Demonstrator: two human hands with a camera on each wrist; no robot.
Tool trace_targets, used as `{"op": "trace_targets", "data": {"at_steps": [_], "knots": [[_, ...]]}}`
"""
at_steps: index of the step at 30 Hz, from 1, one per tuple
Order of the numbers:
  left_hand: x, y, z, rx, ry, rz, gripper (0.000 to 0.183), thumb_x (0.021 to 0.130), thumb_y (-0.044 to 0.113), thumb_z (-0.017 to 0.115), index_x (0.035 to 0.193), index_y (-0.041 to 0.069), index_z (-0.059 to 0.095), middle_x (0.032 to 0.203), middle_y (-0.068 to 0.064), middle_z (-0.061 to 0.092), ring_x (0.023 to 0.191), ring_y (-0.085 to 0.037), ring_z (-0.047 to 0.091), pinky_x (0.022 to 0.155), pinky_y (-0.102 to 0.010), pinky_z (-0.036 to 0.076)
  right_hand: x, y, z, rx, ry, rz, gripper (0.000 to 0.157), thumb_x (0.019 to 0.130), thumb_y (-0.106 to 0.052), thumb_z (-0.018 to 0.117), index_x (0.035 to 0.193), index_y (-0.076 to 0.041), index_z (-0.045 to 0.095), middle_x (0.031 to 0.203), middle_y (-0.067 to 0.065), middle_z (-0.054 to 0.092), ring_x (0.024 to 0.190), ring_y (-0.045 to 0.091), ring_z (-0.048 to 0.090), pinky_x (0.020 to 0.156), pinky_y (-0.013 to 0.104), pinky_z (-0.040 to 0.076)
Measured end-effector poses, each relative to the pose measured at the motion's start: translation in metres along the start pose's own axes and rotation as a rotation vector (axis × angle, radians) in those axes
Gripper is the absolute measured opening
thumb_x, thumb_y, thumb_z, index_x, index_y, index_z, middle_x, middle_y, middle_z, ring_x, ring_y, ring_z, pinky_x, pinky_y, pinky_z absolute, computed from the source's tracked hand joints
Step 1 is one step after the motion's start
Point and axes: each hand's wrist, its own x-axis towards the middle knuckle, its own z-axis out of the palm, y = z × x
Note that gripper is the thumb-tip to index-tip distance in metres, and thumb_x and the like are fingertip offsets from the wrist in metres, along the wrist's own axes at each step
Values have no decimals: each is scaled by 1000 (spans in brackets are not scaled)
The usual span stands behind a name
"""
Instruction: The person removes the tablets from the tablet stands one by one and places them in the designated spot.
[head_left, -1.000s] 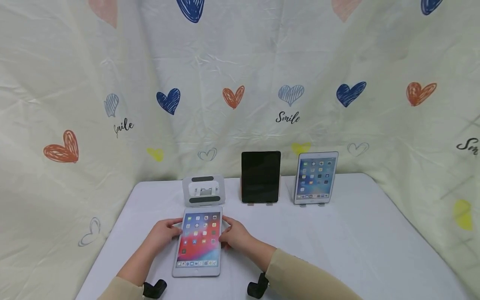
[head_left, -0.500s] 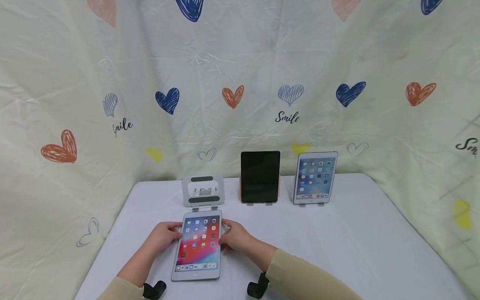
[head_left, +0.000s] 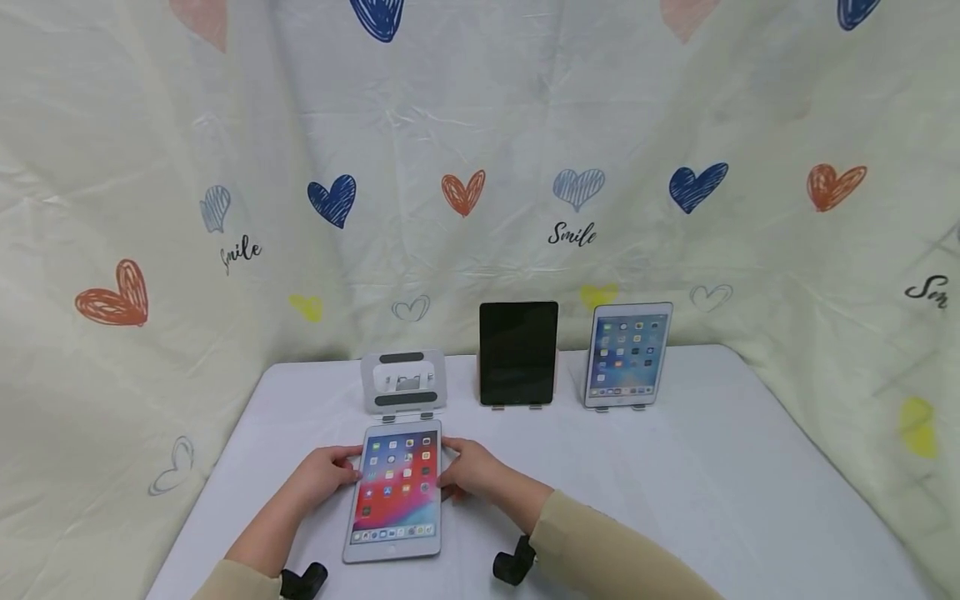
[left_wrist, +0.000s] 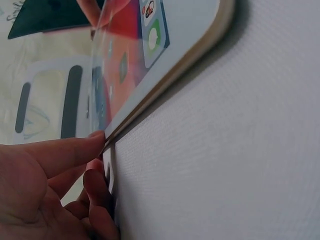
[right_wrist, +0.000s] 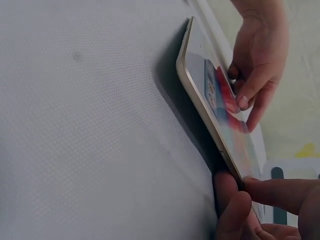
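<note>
A white tablet (head_left: 393, 492) with a lit red-and-blue home screen is held between both hands, one at each long side. My left hand (head_left: 322, 477) pinches its left edge, thumb on the rim and fingers curled behind, as the left wrist view shows. On the opposite edge my right hand (head_left: 472, 471) grips the same way; in the right wrist view its fingers (right_wrist: 227, 187) reach under the tablet. A shadowed gap there shows the near side raised off the tablecloth. Just beyond the tablet's top edge stands a white tablet stand (head_left: 405, 399) with dark pads and two lower clips.
Right of that stand, a black-screened tablet (head_left: 517, 354) leans on its own stand. Farther right, a white tablet (head_left: 628, 354) with a blue screen is propped likewise. A white cloth covers the table (head_left: 637, 500); a heart-printed curtain (head_left: 450, 100) hangs behind.
The held tablet shifted slightly toward me during the first half second, bringing the stand's lower clips into view. Both hands moved with it; since then they have hardly moved.
</note>
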Motion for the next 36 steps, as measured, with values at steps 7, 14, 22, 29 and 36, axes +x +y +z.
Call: {"op": "trace_targets", "data": {"at_steps": [7, 14, 22, 29, 36], "knots": [[0, 0, -2, 28, -13, 0, 53, 87, 15, 76, 137, 7, 60, 86, -9, 54, 86, -22, 51, 69, -31, 46, 3, -2, -1, -23, -2, 44, 72, 86, -9, 76, 150, -14, 44, 76, 12, 68, 60, 23, 69, 57, 26, 53], [-1, -1, -2, 37, -19, 30, 53, 88, 16, 75, 137, 6, 60, 88, -9, 53, 87, -22, 51, 69, -32, 46, 0, -5, 1, -50, 30, 72, 73, 85, -11, 78, 150, -14, 45, 72, 13, 66, 56, 22, 67, 55, 25, 52], [-3, -1, -2, 30, -29, 26, 55, 88, 17, 75, 139, 6, 58, 89, -9, 53, 88, -22, 51, 69, -31, 46, 1, -3, 0, -97, 35, 75, 73, 83, -13, 81, 148, -17, 48, 69, 13, 64, 50, 20, 63, 50, 24, 50], [-6, -1, -5, 48, -33, 38, 55, 87, 15, 75, 139, 5, 57, 89, -8, 54, 87, -21, 51, 70, -32, 46, 1, 1, -2, -127, 10, 61, 74, 82, -18, 81, 148, -20, 48, 67, 12, 63, 49, 20, 60, 49, 23, 46], [-7, 1, -4, 39, -17, 45, 58, 87, 16, 76, 140, 6, 56, 89, -7, 54, 86, -21, 51, 68, -32, 45, -1, 2, -4, -125, 10, 51, 73, 83, -20, 80, 148, -20, 48, 66, 11, 63, 49, 20, 60, 49, 23, 46]]}}
